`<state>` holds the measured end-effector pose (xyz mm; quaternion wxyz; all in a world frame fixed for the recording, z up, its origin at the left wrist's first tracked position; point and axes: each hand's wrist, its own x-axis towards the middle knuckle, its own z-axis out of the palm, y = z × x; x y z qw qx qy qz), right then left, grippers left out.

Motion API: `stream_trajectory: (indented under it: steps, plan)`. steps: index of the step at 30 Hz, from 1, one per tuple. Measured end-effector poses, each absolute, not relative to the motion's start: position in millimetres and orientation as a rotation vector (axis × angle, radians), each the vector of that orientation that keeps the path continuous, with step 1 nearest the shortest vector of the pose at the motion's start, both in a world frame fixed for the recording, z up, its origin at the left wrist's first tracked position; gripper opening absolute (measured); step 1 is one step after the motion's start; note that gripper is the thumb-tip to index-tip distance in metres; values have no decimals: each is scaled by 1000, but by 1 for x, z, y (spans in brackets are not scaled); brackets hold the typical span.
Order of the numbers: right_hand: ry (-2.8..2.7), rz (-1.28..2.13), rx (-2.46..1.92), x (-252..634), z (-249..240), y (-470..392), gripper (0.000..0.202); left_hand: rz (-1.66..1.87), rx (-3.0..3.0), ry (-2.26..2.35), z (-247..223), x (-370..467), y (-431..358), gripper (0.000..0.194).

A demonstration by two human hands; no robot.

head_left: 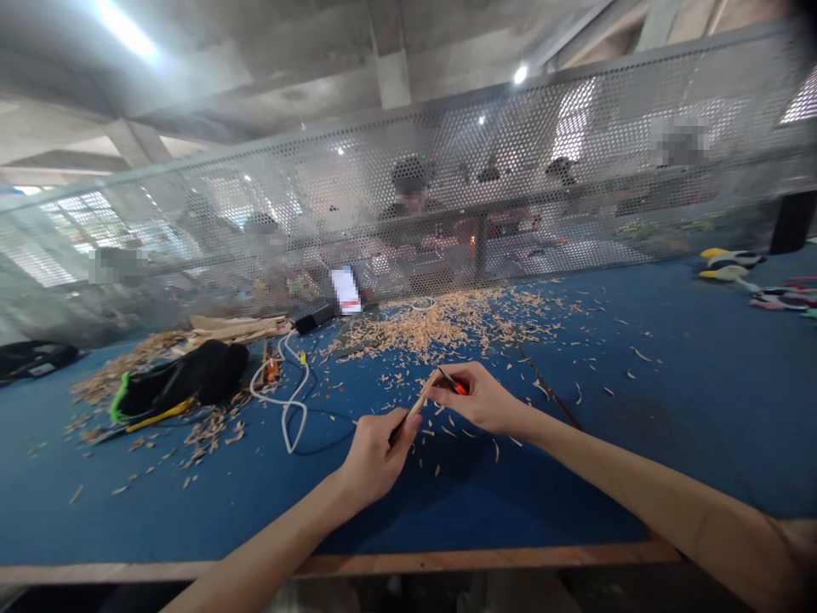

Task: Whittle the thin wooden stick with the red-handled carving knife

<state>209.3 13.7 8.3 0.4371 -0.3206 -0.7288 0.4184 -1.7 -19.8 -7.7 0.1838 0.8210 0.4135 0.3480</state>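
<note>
My left hand point(379, 453) is closed around a slim, pale piece of wood point(418, 403), which points up and to the right. My right hand point(483, 398) grips a small carving knife with a red handle point(460, 388). Its dark blade lies close to the far end of the wood; whether it touches cannot be made out. Both hands are held just above the blue tabletop point(562, 502). Pale wood shavings point(440, 319) lie in a heap beyond the hands, with loose curls scattered beneath them.
A white cable point(299, 413) loops left of my hands. Further left are a black glove point(201, 375) and a yellow-handled tool point(162, 415). A lit phone point(345, 289) leans near the perforated metal screen point(287, 221); people sit behind it. Painted bird-like pieces point(728, 271) lie far right.
</note>
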Motion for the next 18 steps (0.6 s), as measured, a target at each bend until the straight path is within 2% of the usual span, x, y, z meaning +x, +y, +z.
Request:
stream_trajectory:
  steps: [14,18]
  plan:
    - [-1877,960,-833,212,7,13,34,879,2221,1199,-5,-1,-20,46]
    - [-1818,796,-908,213,15,2,31,884,2009,1128,-7,1,-21,43]
